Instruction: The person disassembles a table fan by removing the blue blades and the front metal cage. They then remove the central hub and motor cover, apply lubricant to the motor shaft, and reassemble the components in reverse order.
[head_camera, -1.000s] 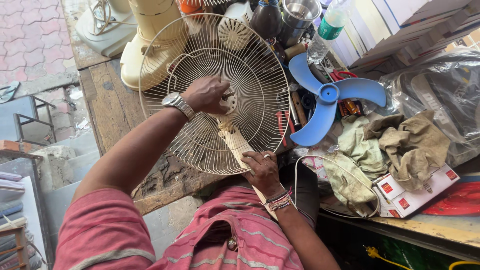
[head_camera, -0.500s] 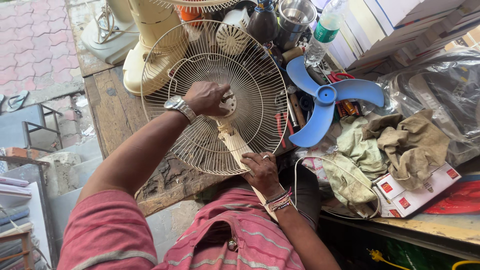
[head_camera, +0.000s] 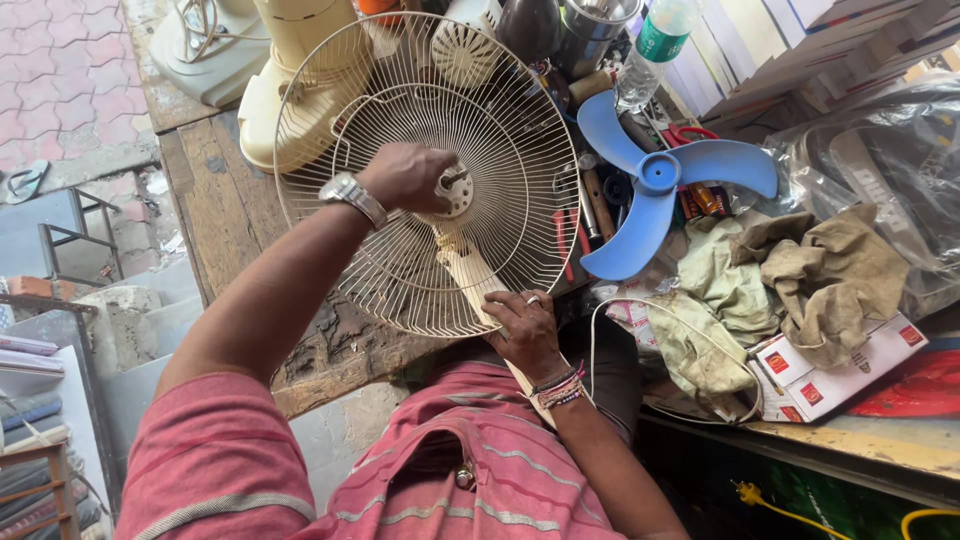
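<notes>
Cream wire fan guard (head_camera: 500, 130), left hand (head_camera: 405, 176) curled gripping its hub, right hand (head_camera: 522, 328) clasping the stem (head_camera: 470, 275)

Hands: two, the left hand (head_camera: 405, 177) at the hub of the wire fan guard (head_camera: 430, 170) and the right hand (head_camera: 522, 325) at the guard's lower rim.
Wire fan guards: one.
Blue fan blades (head_camera: 655, 180): one piece with three vanes, right of the guard.
Wristwatches (head_camera: 350, 195): one, over the guard.
Plastic bottles (head_camera: 655, 45): one, up and right of the guard.
Crumpled cloths (head_camera: 800, 275): a heap, count unclear, far right of the guard.
Red-and-white boxes (head_camera: 830, 365): one, below the cloths, right of the guard.
</notes>
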